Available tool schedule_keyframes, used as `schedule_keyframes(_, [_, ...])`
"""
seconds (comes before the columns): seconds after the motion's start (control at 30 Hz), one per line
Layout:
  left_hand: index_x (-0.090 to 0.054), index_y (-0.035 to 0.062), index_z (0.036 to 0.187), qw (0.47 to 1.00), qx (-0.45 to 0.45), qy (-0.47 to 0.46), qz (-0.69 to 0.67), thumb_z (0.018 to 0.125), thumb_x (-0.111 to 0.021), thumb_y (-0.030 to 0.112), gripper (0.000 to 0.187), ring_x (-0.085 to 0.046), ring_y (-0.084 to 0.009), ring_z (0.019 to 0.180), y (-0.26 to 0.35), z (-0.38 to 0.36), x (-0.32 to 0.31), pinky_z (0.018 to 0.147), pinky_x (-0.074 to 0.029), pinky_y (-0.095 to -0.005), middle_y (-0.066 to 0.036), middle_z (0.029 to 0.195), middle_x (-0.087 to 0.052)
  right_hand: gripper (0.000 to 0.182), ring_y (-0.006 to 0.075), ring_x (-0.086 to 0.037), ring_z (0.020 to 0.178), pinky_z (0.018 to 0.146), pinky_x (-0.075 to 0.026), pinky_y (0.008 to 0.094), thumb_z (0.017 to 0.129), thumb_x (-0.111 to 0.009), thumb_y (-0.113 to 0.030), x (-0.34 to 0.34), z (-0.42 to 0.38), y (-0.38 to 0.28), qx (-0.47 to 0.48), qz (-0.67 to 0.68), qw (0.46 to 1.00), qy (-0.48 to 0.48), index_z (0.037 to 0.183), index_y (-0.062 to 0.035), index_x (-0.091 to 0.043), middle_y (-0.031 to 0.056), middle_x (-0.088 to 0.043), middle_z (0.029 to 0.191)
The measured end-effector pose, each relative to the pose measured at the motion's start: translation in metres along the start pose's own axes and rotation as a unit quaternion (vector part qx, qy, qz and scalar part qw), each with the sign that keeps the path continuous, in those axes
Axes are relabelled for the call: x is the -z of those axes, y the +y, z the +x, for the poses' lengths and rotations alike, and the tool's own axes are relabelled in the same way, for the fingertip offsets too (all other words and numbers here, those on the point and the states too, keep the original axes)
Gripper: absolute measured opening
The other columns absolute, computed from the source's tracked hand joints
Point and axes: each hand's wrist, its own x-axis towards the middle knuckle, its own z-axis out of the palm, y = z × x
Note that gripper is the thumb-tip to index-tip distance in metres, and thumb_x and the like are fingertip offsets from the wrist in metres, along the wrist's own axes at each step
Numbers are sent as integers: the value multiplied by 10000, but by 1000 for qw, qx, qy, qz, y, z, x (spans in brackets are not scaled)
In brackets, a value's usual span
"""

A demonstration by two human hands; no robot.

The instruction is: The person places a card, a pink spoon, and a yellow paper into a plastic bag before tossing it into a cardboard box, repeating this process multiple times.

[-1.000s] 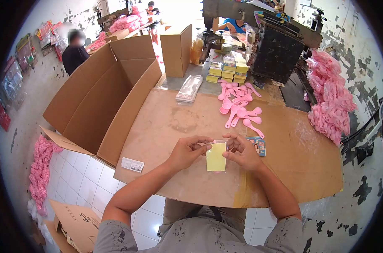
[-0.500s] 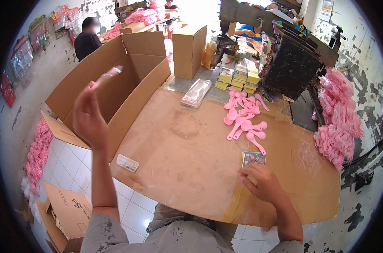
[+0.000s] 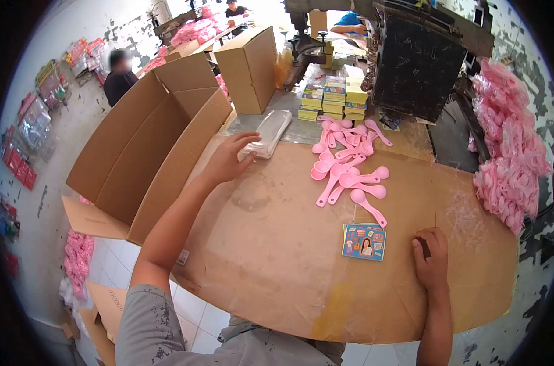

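**Left hand at the clear bags, right hand resting on the cardboard**

Clock directions are read from the bare middle of the tabletop, 12 pointing away from the wearer. We record a brown cardboard surface, creased and stained, with yellowish tape near its 5 o'clock edge.

At 12 lies the stack of clear bags. The left hand reaches its near-left edge from 11, thumb and fingers parted; we cannot tell whether they grip a bag. The right hand is at 3 to 4, knuckles up and fingers loosely curled; we cannot tell whether anything is under them.

Pink spoons lie loosely heaped at 1 to 2. Just beside them, the picture cards sit face up at 3. Banded card bundles rise at 1, with a black metal box beyond, and bagged pink goods spill down at 2.

A large open carton stands at 10; a tall carton stands at 11 to 12. Further off at 10 to 11 we note a person in dark clothing. The floor is white tile; paint flakes from the right-hand wall.
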Motion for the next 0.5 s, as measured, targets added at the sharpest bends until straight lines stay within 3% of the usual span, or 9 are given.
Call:
schedule_keyframes(0.2, [-661,37,1276,999,-17,-24,-41,783,-675,87,495,-589,-363,1307,-37,7,-36,1115,-473,-434,-181,1395,-614,100,327,-609,952,851,-482,422,862,-727,-23,-6,3,-4,-30,1,999,-11,953,-9,-688,139,-636,984])
schedule_keyframes(0.5, [-699,37,1216,995,15,-11,-96,803,-690,77,416,-614,-320,1280,-40,7,-37,1082,-501,-414,-169,1380,-626,120,311,-598,913,797,-485,396,843,-704,43,-11,8,-4,-53,-3,998,-19,956,15,-673,152,-612,975])
